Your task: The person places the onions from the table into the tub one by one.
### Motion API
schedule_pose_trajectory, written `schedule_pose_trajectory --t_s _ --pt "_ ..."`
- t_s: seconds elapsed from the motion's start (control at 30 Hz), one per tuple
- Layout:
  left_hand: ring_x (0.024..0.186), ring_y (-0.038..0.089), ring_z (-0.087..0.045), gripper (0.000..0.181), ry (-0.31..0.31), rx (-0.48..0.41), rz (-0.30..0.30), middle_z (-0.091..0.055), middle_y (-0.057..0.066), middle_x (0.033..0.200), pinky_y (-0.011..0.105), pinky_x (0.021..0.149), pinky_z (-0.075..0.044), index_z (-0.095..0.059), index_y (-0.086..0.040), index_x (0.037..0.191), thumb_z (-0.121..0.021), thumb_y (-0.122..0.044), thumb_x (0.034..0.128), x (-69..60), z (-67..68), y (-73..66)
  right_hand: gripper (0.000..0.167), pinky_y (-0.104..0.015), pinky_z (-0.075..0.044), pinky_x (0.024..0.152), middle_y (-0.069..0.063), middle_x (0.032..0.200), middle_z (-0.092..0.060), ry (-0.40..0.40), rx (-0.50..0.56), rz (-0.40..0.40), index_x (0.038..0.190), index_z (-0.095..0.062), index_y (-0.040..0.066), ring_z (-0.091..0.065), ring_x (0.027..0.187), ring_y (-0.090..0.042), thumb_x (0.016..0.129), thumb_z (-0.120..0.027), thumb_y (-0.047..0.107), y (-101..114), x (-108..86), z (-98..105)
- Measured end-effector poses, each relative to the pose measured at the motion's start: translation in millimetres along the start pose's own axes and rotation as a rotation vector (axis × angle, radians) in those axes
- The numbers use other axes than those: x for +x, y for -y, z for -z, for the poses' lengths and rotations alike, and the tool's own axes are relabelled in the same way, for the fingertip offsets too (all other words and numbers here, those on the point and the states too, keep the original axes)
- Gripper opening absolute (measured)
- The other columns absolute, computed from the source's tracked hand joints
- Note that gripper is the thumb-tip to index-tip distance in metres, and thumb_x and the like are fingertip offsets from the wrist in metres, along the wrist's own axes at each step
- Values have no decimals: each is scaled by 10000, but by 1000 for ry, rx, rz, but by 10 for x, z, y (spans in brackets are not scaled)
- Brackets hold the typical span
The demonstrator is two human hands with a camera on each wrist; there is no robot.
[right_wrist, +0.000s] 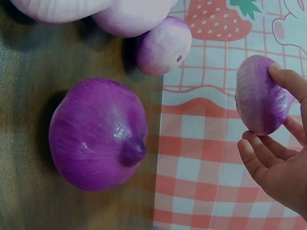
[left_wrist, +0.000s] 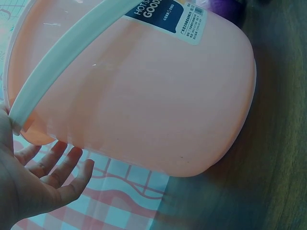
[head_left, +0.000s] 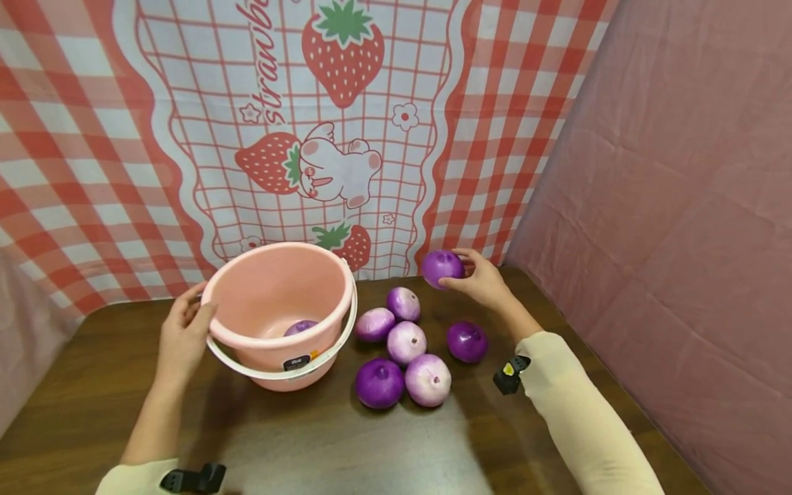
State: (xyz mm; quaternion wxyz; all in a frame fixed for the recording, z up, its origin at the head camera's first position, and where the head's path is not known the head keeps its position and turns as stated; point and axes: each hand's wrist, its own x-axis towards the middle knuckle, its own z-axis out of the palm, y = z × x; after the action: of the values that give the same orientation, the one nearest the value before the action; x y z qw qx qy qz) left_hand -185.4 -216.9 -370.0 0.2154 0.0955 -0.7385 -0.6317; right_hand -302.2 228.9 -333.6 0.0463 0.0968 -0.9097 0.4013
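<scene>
A pink bucket (head_left: 278, 295) with a white handle (left_wrist: 62, 62) stands on the table, one purple onion (head_left: 300, 327) inside. My left hand (head_left: 183, 337) grips its left rim, thumb on top; the left wrist view shows the hand (left_wrist: 48, 182) with fingers spread at the bucket's outer side. In my right hand (head_left: 485, 280) a purple onion (head_left: 442, 268) is held between thumb and fingers, above the table's back edge. The right wrist view shows that onion (right_wrist: 263, 96) pinched by the hand (right_wrist: 283, 163).
Several onions lie grouped right of the bucket, among them a dark purple one (head_left: 379, 383) and a pale one (head_left: 428, 380). Another dark onion (head_left: 467, 342) lies apart, below my right hand. A strawberry-print cloth (head_left: 346, 62) hangs behind the table (head_left: 346, 447); a pink cloth (head_left: 668, 192) hangs at the right.
</scene>
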Motion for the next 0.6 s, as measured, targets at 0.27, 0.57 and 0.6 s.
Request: schedule_pose_trajectory --t_s 0.27,0.57,0.6 --pt "633 -87 -530 386 10 10 1 -581 -293 767 76 572 -444 -470 -98 1314 -514 -172 938 7 -3 -5 715 -491 -456 950 -154 1310 -519 10 -3 4 1345 -438 150 -505 1181 -341 748 -781 343 78 -4 25" --pt "655 -105 -520 458 18 53 12 -544 -334 772 79 586 -446 -417 -49 1376 -489 -194 947 21 8 9 715 -452 -492 901 -136 1272 -544 17 6 42 1343 -443 150 -537 1136 -317 744 -784 342 162 18 28" --pt "655 -105 -520 460 17 53 14 -542 -335 772 79 586 -445 -416 -50 1378 -488 -193 947 23 10 12 716 -446 -496 892 -132 1269 -546 17 6 48 1341 -446 151 -545 1122 -314 741 -787 343 179 21 27"
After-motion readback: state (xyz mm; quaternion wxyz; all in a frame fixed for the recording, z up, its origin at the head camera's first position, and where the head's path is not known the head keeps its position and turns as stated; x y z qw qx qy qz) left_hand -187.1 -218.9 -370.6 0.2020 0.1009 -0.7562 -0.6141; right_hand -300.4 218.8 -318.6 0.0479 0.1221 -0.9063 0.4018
